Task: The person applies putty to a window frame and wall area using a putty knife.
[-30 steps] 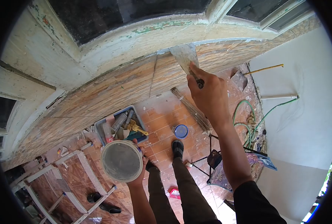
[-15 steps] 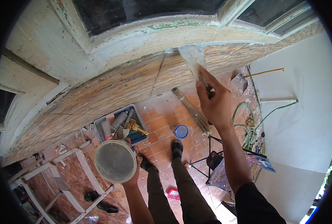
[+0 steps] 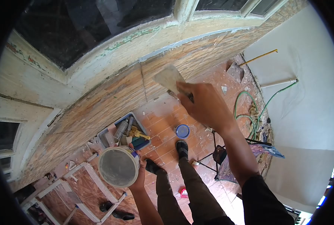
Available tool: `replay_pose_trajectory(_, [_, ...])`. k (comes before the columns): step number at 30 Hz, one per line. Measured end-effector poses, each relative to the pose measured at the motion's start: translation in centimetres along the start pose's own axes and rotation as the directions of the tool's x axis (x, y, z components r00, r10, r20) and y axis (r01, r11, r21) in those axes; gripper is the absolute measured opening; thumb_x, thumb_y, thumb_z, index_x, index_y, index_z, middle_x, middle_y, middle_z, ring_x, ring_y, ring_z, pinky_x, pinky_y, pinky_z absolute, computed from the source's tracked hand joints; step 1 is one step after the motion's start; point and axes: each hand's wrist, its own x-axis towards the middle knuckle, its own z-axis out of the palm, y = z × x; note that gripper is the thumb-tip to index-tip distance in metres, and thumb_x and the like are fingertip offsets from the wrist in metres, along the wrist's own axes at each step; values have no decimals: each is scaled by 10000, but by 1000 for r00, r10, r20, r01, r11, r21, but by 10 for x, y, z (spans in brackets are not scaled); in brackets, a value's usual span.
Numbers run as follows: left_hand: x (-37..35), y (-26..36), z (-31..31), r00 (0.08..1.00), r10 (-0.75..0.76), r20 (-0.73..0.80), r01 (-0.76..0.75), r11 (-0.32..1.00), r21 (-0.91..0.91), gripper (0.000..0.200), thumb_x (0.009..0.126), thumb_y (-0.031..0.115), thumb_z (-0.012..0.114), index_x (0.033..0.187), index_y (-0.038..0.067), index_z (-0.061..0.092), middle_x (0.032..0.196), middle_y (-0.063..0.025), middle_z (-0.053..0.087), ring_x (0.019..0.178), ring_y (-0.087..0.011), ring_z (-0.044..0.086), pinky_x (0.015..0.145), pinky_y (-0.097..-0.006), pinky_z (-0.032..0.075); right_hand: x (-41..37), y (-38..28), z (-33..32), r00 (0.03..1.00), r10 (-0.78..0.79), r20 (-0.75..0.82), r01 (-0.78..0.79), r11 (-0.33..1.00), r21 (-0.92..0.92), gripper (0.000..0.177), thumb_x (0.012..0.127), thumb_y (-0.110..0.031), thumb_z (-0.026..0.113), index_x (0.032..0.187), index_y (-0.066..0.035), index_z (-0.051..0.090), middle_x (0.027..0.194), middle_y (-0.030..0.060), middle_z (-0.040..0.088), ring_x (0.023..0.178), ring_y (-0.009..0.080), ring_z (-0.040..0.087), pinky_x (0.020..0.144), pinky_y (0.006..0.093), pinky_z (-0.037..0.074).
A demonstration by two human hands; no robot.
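My left hand (image 3: 140, 175) is closed around the side of a round plastic tub (image 3: 137, 162). The tub tips its mouth toward me, and smooth grey paste (image 3: 118, 167) shows inside. My right hand (image 3: 209, 107) grips a putty knife (image 3: 169, 78), whose wide, pale-smeared blade points up and left. That blade is below the window frame (image 3: 133, 48), in front of the tile-patterned wall (image 3: 110, 88). A whitish line of filler (image 3: 185, 43) runs along the seam between frame and wall. The knife's handle is mostly hidden by my fingers.
Below the wall stands a grey bin (image 3: 104, 139) of tools. A blue-rimmed lid (image 3: 182, 131) lies by my feet. A ladder (image 3: 95, 179) is at lower left, a folding chair (image 3: 227, 170) at right. A green hose (image 3: 258, 123) and a long-handled pan (image 3: 236, 71) are near the white wall.
My right hand has drawn the putty knife away from the seam under the frame, down and to the left. The view has shifted slightly; my left hand still holds the tub.
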Motion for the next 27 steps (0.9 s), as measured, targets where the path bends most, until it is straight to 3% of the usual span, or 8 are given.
replay_pose_trajectory(4, [3,-2,3,1000,-14,12,13,998,58,684,934,446,676,1558,328,422,1630,-132,349,1380,-406,414,976,-524,466,-20,3,1,1000,18,-17,-17,994,104,337,928,-137,645,1212,41,679,828,293,681,768,431,696,717,485,542])
replay_pose_trajectory(7, [1,-3,-3,1000,-11,-22,11,999,41,691,931,444,682,1555,289,429,1625,-132,351,1378,-401,417,976,-518,467,2,3,26,975,-58,-217,80,992,98,372,939,-149,630,1260,37,651,792,261,668,715,430,682,702,498,543])
replay_pose_trajectory(10, [0,-7,-5,999,-7,-51,9,999,31,710,924,439,690,1549,222,433,1630,-127,341,1376,-392,421,974,-512,468,22,12,67,957,-82,-280,110,990,85,404,943,-149,620,1302,37,623,762,249,654,694,434,676,678,508,552])
replay_pose_trajectory(14, [-6,-15,-3,994,-17,-104,12,999,-45,689,967,506,611,1574,265,394,1642,-130,345,1388,-403,413,994,-538,438,7,1,49,985,-23,-170,26,1000,16,372,929,-146,625,1257,28,640,771,250,673,690,431,683,641,517,561])
replay_pose_trajectory(17, [-11,-14,-4,992,-21,-125,23,1000,10,702,959,509,620,1573,251,400,1635,-129,358,1383,-404,419,990,-534,441,-25,4,26,985,33,169,-21,997,-74,336,944,-146,635,1248,-7,674,770,257,666,728,441,678,686,509,538])
replay_pose_trajectory(20, [-8,-14,-1,994,-40,-98,43,999,25,699,958,502,622,1571,246,403,1627,-133,369,1378,-406,426,988,-532,445,-42,4,15,991,67,118,-60,996,-62,348,947,-153,632,1247,19,672,818,286,685,771,438,697,710,494,548])
replay_pose_trajectory(23, [-9,-12,3,993,-40,-111,41,999,13,683,965,493,616,1567,244,410,1624,-135,375,1372,-407,434,984,-531,450,-30,12,11,992,99,-83,-86,986,144,370,954,-169,626,1252,47,662,872,311,692,810,438,708,735,481,555])
replay_pose_trajectory(27, [-4,-14,12,994,-44,-103,46,999,16,656,977,481,606,1559,242,420,1625,-137,372,1371,-406,436,989,-532,449,7,22,20,948,125,-294,-71,980,188,358,952,-152,592,1249,44,632,797,291,671,781,476,677,718,535,544])
